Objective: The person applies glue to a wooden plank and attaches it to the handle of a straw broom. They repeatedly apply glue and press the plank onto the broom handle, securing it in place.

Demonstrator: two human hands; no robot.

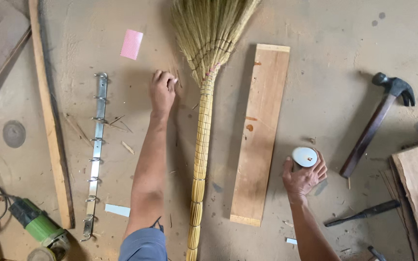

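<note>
From the head view, the right hand (305, 177) gripped a small round white-topped container (305, 157) on the dusty floor, between a wooden board (261, 135) and a hammer (378, 123). The left hand (163, 92), fingers curled, rested on the floor beside the straw broom (204, 96).

The broom (204, 96) down the middle is straw-yellow, its head bound with reddish thread. Just right of it lies a plank (260, 135) of pale orange-brown wood with darker knots. Left of the broom, a silvery metal hook rail (96, 154); above that, a pink card (131, 44) in a fine check. Far left, a green grinder (37, 226). Right of the plank, a white round lid (305, 157), then a hammer (378, 121), black head, dark brown handle.
</note>
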